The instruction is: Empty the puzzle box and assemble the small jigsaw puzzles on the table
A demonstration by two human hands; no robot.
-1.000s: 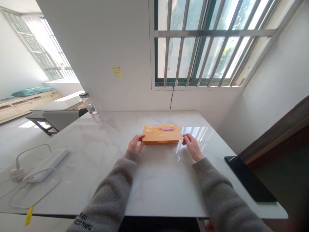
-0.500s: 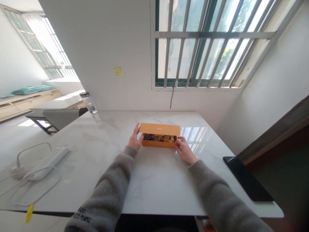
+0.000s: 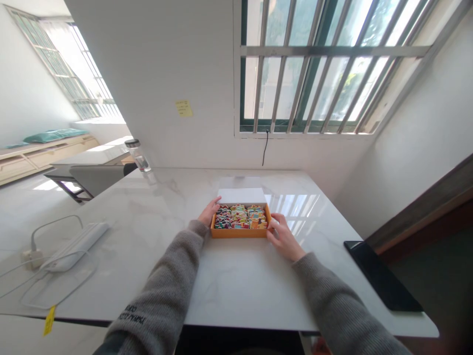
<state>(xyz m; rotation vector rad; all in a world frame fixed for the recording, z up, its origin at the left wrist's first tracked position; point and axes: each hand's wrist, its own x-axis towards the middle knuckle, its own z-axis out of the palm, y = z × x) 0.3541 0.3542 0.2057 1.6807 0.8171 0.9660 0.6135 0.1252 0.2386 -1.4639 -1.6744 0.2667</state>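
Note:
An orange cardboard box sits on the white table with its lid tipped back, the white inside facing up. Colourful jigsaw puzzle pieces fill it in several groups. My left hand holds the box's left side, fingers reaching up toward the lid's corner. On the opposite side, my right hand grips the right wall near the front corner, its fingers curled.
A white power strip with cables lies on the table's left. At the back left stands a clear bottle. A flat black device rests along the right edge. Behind the table is a wall with a barred window.
The box's lid has swung up and back, uncovering the puzzle pieces. My right hand has come onto the box's right side, and the box sits slightly nearer to me.

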